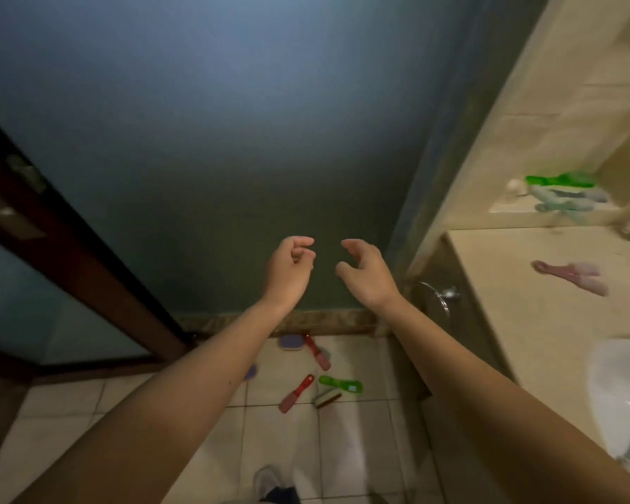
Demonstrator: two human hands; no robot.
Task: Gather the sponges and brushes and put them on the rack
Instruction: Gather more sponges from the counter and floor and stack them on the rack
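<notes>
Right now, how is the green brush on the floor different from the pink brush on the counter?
The green brush lies low on the floor tiles, near a red brush. The pink brush lies higher up, on the counter. One is bright green and the other is pale pink. Both lie flat, untouched.

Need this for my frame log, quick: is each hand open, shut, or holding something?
Left hand: open, fingers loosely curled, holding nothing.
Right hand: open, fingers loosely curled, holding nothing.
</notes>
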